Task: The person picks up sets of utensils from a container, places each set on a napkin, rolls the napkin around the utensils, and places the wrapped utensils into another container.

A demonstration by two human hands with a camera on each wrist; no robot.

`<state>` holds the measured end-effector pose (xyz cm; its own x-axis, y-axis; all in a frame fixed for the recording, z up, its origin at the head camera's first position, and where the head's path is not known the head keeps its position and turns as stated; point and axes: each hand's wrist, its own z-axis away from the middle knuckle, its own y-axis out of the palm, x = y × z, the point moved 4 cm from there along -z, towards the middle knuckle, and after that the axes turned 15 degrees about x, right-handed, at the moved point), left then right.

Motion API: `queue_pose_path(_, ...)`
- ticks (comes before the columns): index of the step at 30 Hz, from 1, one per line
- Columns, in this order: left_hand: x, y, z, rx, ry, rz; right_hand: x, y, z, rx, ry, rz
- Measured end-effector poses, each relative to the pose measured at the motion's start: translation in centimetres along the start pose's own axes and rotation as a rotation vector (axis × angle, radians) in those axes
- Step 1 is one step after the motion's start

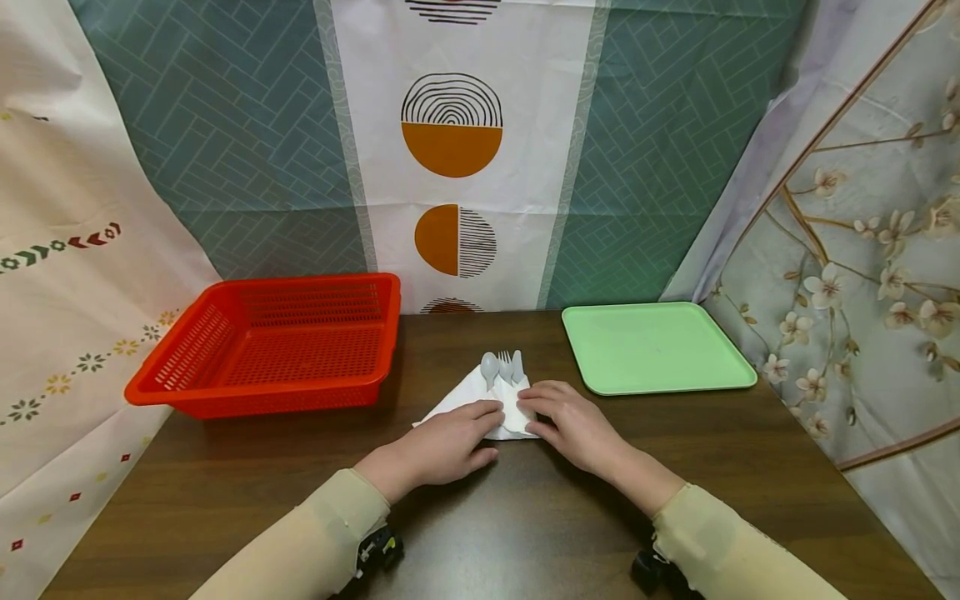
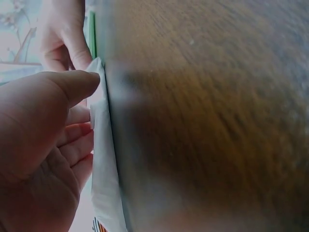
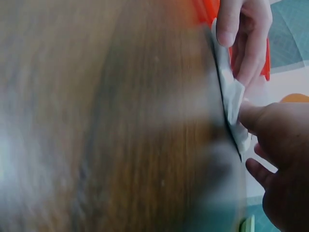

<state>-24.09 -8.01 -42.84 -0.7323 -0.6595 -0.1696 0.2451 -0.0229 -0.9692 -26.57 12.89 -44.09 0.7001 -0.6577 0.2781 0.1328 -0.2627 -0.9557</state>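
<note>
A white paper napkin (image 1: 455, 395) lies on the table, partly folded over a grey plastic spoon (image 1: 489, 367), fork (image 1: 505, 364) and knife (image 1: 517, 365). Their heads stick out past the far edge of the napkin; the handles are hidden beneath the fold. My left hand (image 1: 447, 439) rests its fingertips on the napkin's left part, fingers extended and thumb apart. From the other side, my right hand (image 1: 573, 423) touches the fold's right edge with its fingertips. In the right wrist view, the right thumb meets a raised flap of the napkin (image 3: 234, 102).
A red plastic basket (image 1: 300, 398) with slotted walls stands at the back left. At the back right lies a light green tray (image 1: 660, 346). Patterned cloth (image 1: 630, 150) hangs behind and beside the brown wooden table (image 1: 517, 533).
</note>
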Motion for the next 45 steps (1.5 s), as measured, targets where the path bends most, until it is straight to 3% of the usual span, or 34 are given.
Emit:
queue_pose_path(8, -0.3, 0.1, -0.1, -0.007, 0.021, -0.053, -0.5, 0.5, 0.4, 0.096, 0.007, 0.001)
queue_pose_path(17, -0.8, 0.5, -0.2, -0.057, 0.049, -0.270, -0.3, 0.8, 0.7, 0.117, -0.014, 0.102)
queue_pose_path(23, -1.0, 0.4, -0.2, -0.058, 0.051, -0.289, -0.9, 0.9, 0.6, 0.209, 0.039, 0.054)
queue_pose_path(29, -1.3, 0.4, -0.3, -0.052, 0.063, -0.294, -1.8, 0.7, 0.5, 0.259, 0.022, -0.002)
queue_pose_path(36, -1.4, 0.4, -0.3, -0.034, 0.054, -0.286, -1.5, 0.4, 0.5, 0.190, -0.009, 0.084)
queue_pose_path(41, -1.5, 0.4, -0.2, -0.028, 0.055, -0.277, -0.5, -0.2, 1.0, 0.075, -0.119, 0.180)
queue_pose_path(45, -1.5, 0.4, -0.1, -0.022, 0.053, -0.255, -0.1, -0.3, 1.4, 0.042, -0.198, 0.212)
